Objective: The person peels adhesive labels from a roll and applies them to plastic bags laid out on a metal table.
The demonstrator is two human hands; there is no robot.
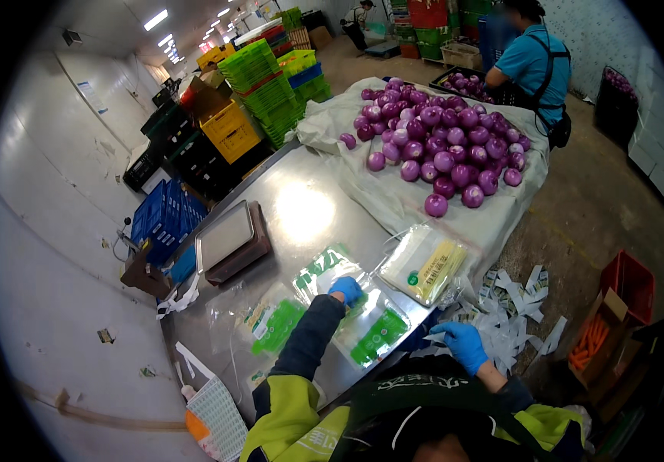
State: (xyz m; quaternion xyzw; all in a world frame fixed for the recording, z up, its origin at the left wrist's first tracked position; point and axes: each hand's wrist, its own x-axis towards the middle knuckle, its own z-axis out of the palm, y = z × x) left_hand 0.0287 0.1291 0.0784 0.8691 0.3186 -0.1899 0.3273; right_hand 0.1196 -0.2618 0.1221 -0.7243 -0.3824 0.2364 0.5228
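Dark apron (424, 400) sits nearest the camera; beyond it the metal desk (293, 173) carries onions (444, 162) on a pale cloth (382, 200), which might roll off if the cloth were tugged; the bag stack (413, 269) lies by the desk's edge and could slip if an arm brushed it; loose printed bags (378, 339) overlap, so two might cling together; they lie under and around the left hand (346, 290), fingers bunched downward, and left of the right hand (463, 345), fingers loosely bent; whether either hand pinches anything, I cannot tell.
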